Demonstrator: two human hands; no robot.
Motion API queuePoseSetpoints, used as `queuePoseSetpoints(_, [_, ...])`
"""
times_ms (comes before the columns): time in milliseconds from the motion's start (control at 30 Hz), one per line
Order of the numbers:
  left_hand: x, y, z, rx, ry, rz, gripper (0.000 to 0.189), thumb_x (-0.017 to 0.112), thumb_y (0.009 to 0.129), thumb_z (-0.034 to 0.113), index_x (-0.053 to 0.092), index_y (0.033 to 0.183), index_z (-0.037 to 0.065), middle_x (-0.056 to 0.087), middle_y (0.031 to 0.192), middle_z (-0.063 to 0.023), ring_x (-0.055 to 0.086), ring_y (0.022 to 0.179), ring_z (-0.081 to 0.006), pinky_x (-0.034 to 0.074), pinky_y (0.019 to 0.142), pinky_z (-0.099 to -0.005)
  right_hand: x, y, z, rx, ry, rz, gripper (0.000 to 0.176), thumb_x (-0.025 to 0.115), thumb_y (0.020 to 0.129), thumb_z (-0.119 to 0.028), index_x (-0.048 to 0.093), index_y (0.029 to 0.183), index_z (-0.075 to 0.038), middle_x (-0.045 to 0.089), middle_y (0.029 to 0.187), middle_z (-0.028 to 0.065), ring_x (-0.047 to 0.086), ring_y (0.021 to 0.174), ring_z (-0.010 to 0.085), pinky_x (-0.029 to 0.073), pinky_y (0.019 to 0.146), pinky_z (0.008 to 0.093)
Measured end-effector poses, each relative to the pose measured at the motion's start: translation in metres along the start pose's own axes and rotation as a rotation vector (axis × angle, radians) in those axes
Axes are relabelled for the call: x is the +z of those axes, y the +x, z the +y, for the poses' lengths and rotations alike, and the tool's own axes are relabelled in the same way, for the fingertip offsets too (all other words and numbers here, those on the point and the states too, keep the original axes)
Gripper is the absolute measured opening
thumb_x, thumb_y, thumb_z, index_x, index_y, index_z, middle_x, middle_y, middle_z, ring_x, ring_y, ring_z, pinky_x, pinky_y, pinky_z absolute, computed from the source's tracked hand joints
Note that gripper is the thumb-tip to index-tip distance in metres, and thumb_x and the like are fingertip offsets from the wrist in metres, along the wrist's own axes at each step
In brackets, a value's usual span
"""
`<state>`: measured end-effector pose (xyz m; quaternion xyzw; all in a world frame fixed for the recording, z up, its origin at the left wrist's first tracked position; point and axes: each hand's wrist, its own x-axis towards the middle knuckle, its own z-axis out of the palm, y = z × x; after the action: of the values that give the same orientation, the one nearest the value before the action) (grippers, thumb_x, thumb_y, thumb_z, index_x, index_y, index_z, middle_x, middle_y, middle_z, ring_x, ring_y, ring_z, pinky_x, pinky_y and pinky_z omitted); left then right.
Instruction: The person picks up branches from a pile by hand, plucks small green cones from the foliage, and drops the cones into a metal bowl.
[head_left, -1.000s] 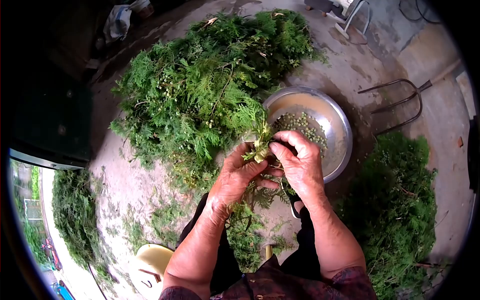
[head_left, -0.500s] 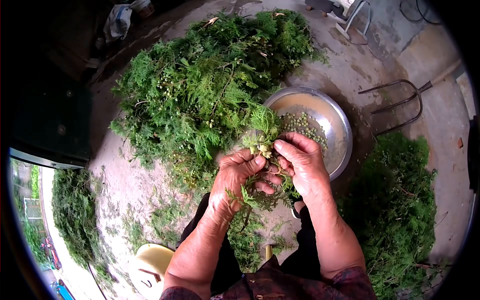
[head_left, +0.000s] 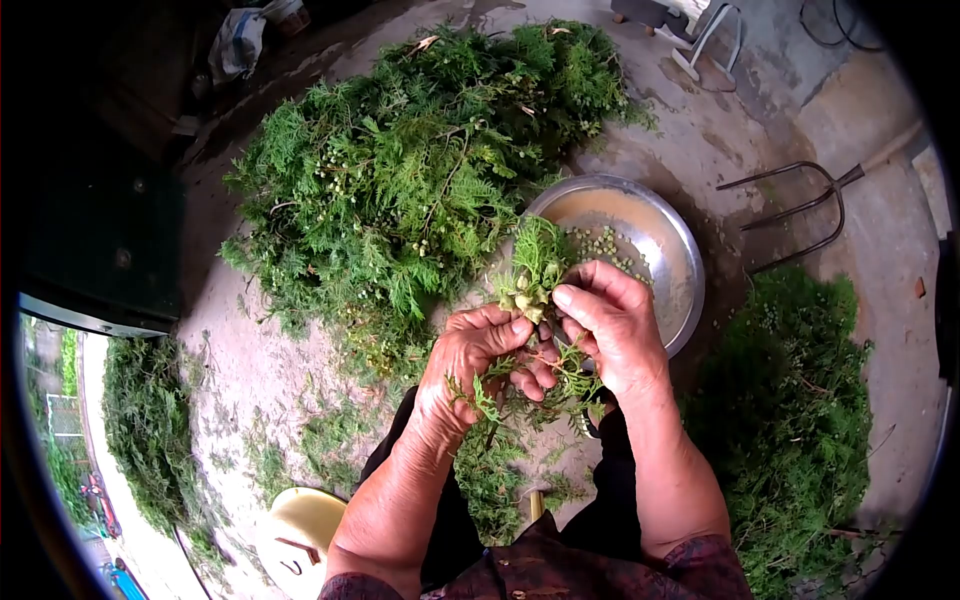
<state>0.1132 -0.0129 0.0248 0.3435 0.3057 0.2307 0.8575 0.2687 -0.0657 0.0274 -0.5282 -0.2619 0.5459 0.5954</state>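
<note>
A leafy green sprig (head_left: pixel 537 248) with pale green cones is held in front of me, over the near left rim of a metal bowl (head_left: pixel 683 240). My left hand (head_left: pixel 478 355) is closed round its lower stems, thumb pressed near the cones. At the right side of the cone cluster, my right hand (head_left: pixel 615 318) has its thumb and forefinger pinched together; anything between those fingertips is too small to make out. Small green cones (head_left: pixel 610 248) lie inside the bowl.
A large heap of green branches (head_left: pixel 400 190) lies ahead and left. More cut greenery (head_left: pixel 790 400) is at the right, below a pitchfork (head_left: pixel 830 200). Another strip of branches (head_left: pixel 150 430) lies far left. A pale yellow round object (head_left: pixel 305 520) is beside my left leg.
My right hand has shifted slightly right and its wrist has turned a little. The sprig's leafy top and cones have tilted slightly, with my left hand still gripping it.
</note>
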Motion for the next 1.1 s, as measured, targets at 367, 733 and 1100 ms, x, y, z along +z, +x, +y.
queuePoseSetpoints(367, [-0.004, -0.002, 0.001, -0.067, -0.170, -0.034, 0.029, 0.060, 0.078, 0.021, 0.056, 0.087, -0.006, 0.060, 0.068, -0.0156, 0.059, 0.052, -0.0267, 0.047, 0.043, -0.0329, -0.001, 0.003, 0.010, 0.288, 0.487, -0.144, 0.012, 0.060, 0.077, -0.014, 0.057, 0.083, -0.004, 0.059, 0.071, 0.0041, 0.047, 0.047, 0.0053, 0.033, 0.036, 0.0154])
queuePoseSetpoints(733, [-0.008, 0.004, -0.011, -0.026, -0.386, 0.101, 0.022, 0.057, 0.077, 0.017, 0.054, 0.084, -0.004, 0.060, 0.073, -0.0163, 0.058, 0.053, -0.0287, 0.047, 0.043, -0.0350, -0.007, 0.005, 0.004, 0.186, 0.840, -0.176, 0.014, 0.049, 0.084, -0.015, 0.051, 0.074, -0.005, 0.050, 0.064, 0.0044, 0.038, 0.041, 0.0088, 0.033, 0.037, 0.0216])
queuePoseSetpoints(1100, [-0.002, 0.010, -0.009, 0.083, -0.255, 0.237, 0.022, 0.058, 0.084, 0.021, 0.054, 0.092, 0.000, 0.060, 0.083, -0.0113, 0.060, 0.070, -0.0229, 0.051, 0.069, -0.0387, -0.013, 0.001, -0.005, -0.042, 0.536, -0.091, 0.025, 0.058, 0.084, -0.025, 0.058, 0.094, -0.002, 0.058, 0.074, 0.0065, 0.049, 0.056, 0.0093, 0.035, 0.041, 0.0177])
